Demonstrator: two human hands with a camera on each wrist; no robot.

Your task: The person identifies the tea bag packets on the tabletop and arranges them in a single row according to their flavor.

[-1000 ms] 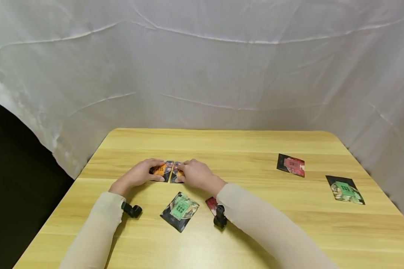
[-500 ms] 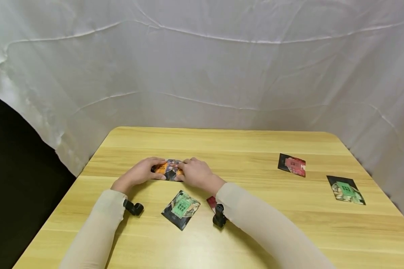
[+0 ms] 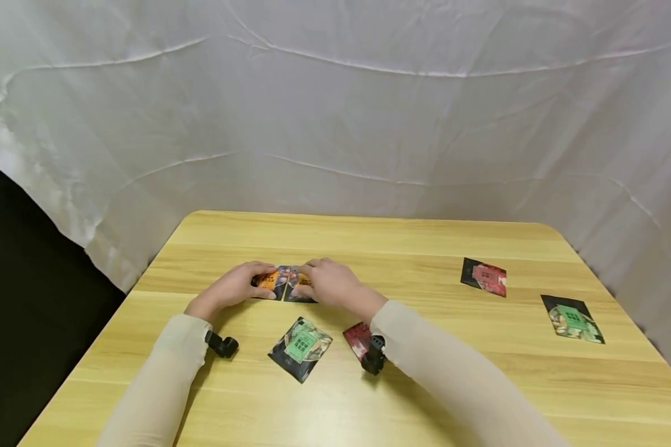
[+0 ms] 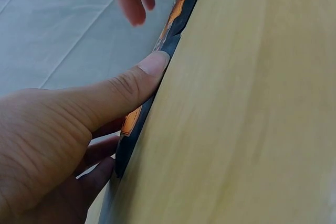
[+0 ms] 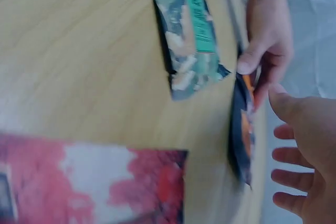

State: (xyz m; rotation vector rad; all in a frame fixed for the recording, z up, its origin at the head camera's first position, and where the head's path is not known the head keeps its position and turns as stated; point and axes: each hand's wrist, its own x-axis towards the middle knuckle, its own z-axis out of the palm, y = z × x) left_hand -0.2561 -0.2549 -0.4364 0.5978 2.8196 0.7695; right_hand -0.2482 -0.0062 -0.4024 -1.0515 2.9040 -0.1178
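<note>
Two flat black packets with orange labels lie side by side near the table's far left, a thin gap between them. My left hand [image 3: 232, 288] holds the left orange-labelled packet [image 3: 268, 282], its thumb [image 4: 155, 62] on the near edge and fingers at the outer side. Over the right orange-labelled packet [image 3: 294, 292] hovers my right hand [image 3: 332, 287]. In the right wrist view that hand's fingers [image 5: 294, 179] are spread, apart from the packet, and hold nothing. Closer to me lie a green-labelled packet [image 3: 300, 349] and a red packet [image 3: 358, 338], the latter partly under the right wrist.
Another red packet [image 3: 485, 277] and another green-labelled packet [image 3: 573, 318] lie on the right of the wooden table [image 3: 425, 385]. A pale cloth [image 3: 335, 124] hangs behind the table. Black wrist cameras sit on both sleeves.
The two orange-labelled packets came together half a second ago; a thin gap shows again now. My right hand has let go and shifted right, uncovering more of its packet. The left hand stays.
</note>
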